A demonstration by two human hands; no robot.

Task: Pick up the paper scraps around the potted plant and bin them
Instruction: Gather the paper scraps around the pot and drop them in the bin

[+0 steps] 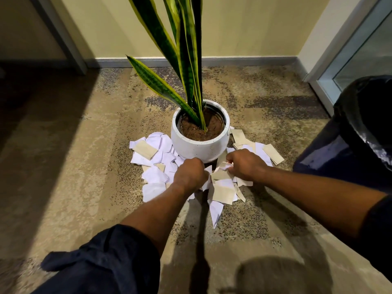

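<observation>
Rolled dark-blue sleeves [101, 262] come in at the bottom, and both bare forearms reach forward over the mottled tan carpet [63, 166]. The left hand [191, 172] and right hand [244, 165] sit close together just in front of the round white speckled plant pot [199, 145]. Each grip is clamped on a bunch of white and beige paper scraps [153, 189], fingers curled under, with crumpled paper poking out between the two fists.

Other paper scraps fan round the near side of the pot, from its left flank to its right, many overlapping and some touching its base. One pointed white scrap [216, 211] marks the edge nearest the person. A flat beige piece [273, 153] marks the right edge, near the bin but apart from it.

Tall green, yellow-edged leaves [161, 85] rise from the brown soil, one leaning out to the left. A dark round bin with a glossy black liner [360, 132] stands at the right, beyond the right forearm and beside a glass panel [360, 49]. A wide stretch of carpet runs to the left, and a narrower strip lies behind the pot up to the grey skirting [244, 61] and cream wall [106, 28].
</observation>
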